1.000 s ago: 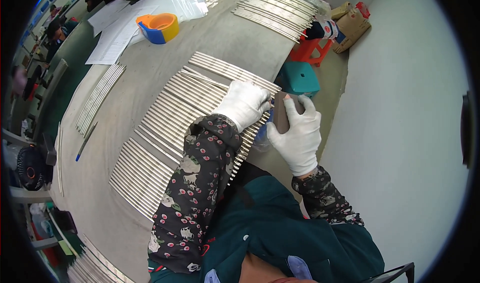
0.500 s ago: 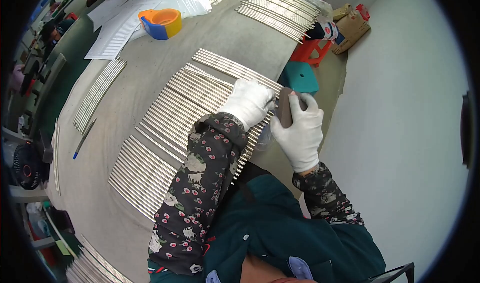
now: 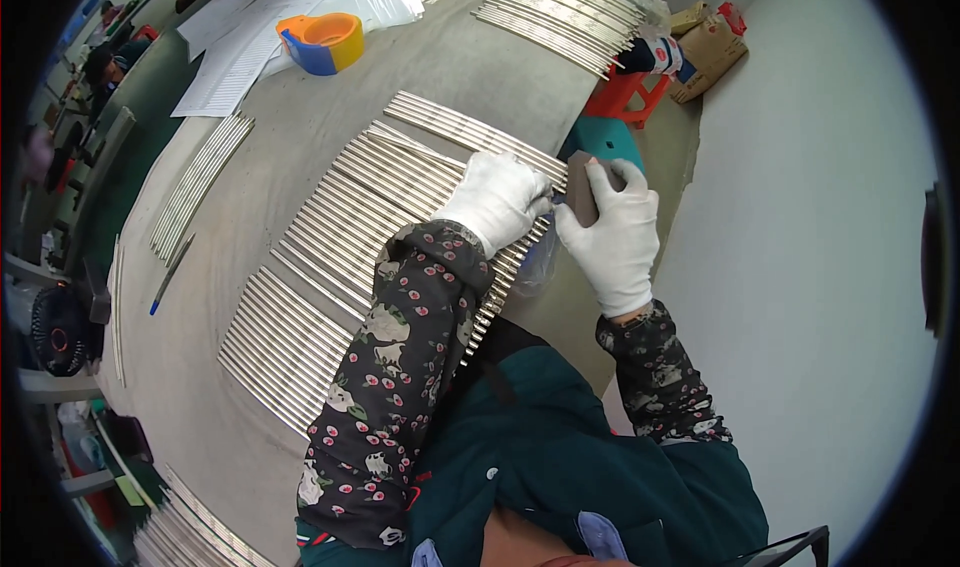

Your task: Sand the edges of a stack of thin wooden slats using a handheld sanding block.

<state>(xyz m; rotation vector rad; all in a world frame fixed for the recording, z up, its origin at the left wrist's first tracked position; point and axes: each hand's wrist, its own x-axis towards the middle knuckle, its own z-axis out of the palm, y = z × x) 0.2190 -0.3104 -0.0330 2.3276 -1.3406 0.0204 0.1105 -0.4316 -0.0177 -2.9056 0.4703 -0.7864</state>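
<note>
My right hand [image 3: 618,237], in a white glove, grips a brown rectangular block [image 3: 580,189] just off the table's right edge. The block looks like a sanding block. My left hand [image 3: 495,202], also gloved, is closed at the right ends of the rods, close to the block. One thin metal rod [image 3: 415,151] slants out of line and runs under this hand, which seems to pinch its end; the fingertips are partly hidden. Rows of silvery metal rods [image 3: 345,202] lie side by side under my left forearm, and a separate group of rods [image 3: 450,122] lies just beyond them.
More rods [image 3: 560,17] lie at the far right and a small bundle [image 3: 203,187] at the left, near a pen [image 3: 172,275]. A tape dispenser [image 3: 335,45] stands by paper sheets [image 3: 225,77]. Beyond the table edge are stools [image 3: 612,142], a carton [image 3: 712,57] and a wall [image 3: 800,267].
My right hand and the block have shifted slightly right and away from the rod ends. The left hand stays nearly in place.
</note>
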